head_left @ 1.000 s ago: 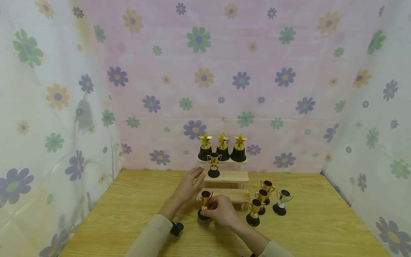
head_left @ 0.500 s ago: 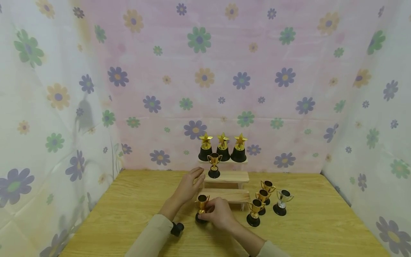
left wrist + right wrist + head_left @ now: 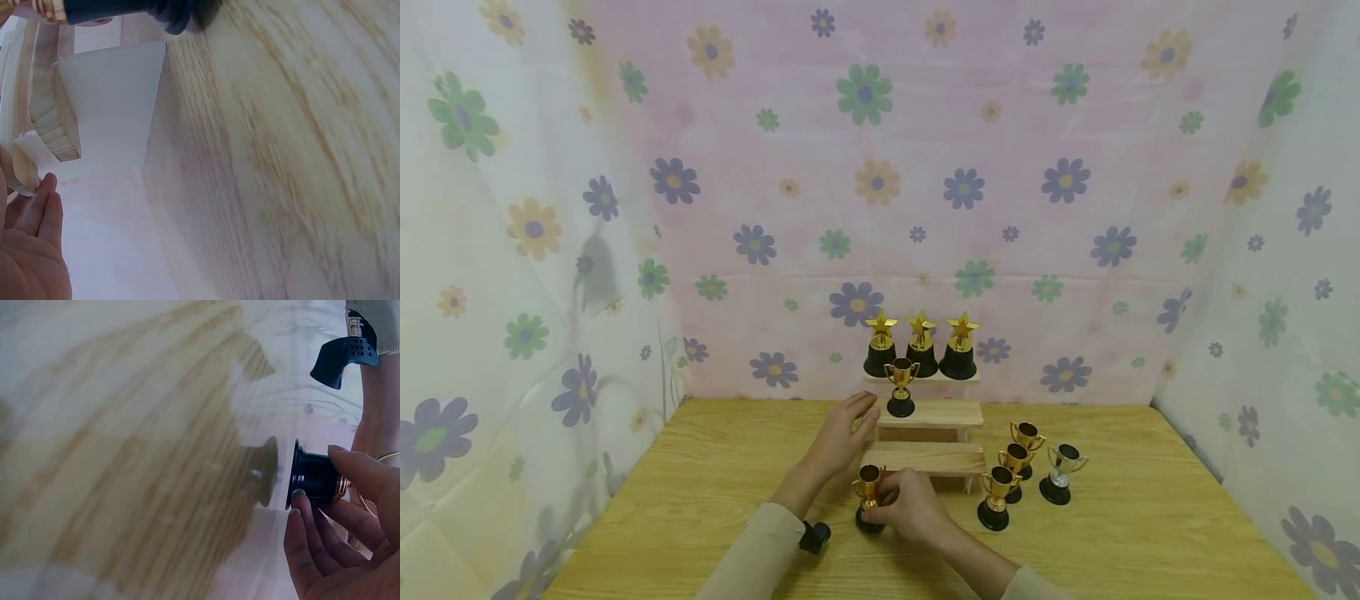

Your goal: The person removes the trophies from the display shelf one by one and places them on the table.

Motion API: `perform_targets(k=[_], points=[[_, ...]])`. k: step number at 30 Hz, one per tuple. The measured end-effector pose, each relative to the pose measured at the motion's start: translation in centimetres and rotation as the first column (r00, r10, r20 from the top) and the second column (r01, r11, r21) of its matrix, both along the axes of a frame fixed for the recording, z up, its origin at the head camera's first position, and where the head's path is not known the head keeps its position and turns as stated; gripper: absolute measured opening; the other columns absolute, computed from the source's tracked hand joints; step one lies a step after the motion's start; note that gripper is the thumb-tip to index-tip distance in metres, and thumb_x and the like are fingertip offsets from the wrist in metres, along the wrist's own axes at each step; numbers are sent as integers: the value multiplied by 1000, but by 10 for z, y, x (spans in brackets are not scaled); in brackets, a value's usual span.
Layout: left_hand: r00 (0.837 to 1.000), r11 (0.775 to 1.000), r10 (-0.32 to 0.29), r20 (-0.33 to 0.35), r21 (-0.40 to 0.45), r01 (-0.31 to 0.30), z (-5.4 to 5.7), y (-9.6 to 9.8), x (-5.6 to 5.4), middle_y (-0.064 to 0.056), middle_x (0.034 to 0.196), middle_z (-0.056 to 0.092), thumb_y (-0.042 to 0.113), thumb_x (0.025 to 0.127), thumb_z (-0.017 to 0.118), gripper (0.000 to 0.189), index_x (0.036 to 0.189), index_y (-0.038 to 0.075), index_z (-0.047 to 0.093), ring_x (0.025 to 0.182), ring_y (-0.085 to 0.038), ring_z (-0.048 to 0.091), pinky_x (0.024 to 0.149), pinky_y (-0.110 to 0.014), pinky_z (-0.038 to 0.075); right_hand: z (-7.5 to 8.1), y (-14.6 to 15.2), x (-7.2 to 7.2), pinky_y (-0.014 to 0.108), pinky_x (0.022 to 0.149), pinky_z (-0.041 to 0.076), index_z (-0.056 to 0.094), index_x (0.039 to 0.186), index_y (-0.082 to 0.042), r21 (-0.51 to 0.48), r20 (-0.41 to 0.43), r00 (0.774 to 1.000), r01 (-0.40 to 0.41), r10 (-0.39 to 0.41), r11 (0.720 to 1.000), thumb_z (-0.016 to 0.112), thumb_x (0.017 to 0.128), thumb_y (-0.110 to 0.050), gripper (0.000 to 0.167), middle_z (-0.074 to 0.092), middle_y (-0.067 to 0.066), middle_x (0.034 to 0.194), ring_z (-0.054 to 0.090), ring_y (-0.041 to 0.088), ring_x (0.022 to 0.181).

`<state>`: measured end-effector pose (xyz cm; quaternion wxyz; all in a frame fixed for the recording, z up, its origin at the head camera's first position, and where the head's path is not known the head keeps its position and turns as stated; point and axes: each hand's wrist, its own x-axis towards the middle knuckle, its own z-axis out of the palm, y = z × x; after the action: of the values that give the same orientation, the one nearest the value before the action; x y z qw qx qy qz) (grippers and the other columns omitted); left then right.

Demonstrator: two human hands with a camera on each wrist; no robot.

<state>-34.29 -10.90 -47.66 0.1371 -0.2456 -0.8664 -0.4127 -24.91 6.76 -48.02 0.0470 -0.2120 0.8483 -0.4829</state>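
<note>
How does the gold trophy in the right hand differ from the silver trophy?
Colour: the held trophy has a gold cup, the silver trophy a silver one.
Support: the right hand grips the held trophy; the silver trophy stands on the table untouched.
Place: the silver trophy is right of the stand, the held trophy before its left end.
Both have two handles and a black base.

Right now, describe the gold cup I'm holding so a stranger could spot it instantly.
On the table, find the stepped wooden stand topped by three star trophies. Just in front of its bottom step, near the left end, is a gold cup with a black base. Unlike the other gold cups, it is pinched in your right hand.
</note>
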Motion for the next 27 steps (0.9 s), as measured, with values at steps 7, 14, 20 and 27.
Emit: perform_targets(k=[7,14,20,27], points=[[1000,1000,1,-2,5,-1,1,1,1,-23,150,51,28,110,51,47,144,-4,55,141,-41,46,113,-54,42,-3,1,-1,25,64,57,81,89,-3,-23,16,1000,-7,7,1000,90,78,-9,15,76,5,92,70,18,81],[1000,1000,-3,8,-5,3,0,1,-3,-24,151,49,29,110,51,48,144,-4,55,142,-41,45,114,-55,41,-4,2,0,23,62,56,80,88,-3,-32,19,1000,-12,13,999,89,78,-8,14,74,5,89,68,13,76],[1000,1000,-1,-3,-8,1,2,0,-4,-23,151,49,30,110,51,49,143,-5,55,141,-41,45,114,-55,41,-3,1,-1,24,62,56,79,88,-4,-26,16,1000,-18,18,1000,90,77,-9,16,73,2,89,68,12,74],[1000,1000,-2,-4,-17,2,2,-1,-1,-23,150,50,28,110,52,48,144,-5,55,141,-40,45,115,-53,40,1,8,3,33,71,58,77,99,-3,37,52,998,-19,17,999,90,78,-13,27,73,7,98,69,21,85]])
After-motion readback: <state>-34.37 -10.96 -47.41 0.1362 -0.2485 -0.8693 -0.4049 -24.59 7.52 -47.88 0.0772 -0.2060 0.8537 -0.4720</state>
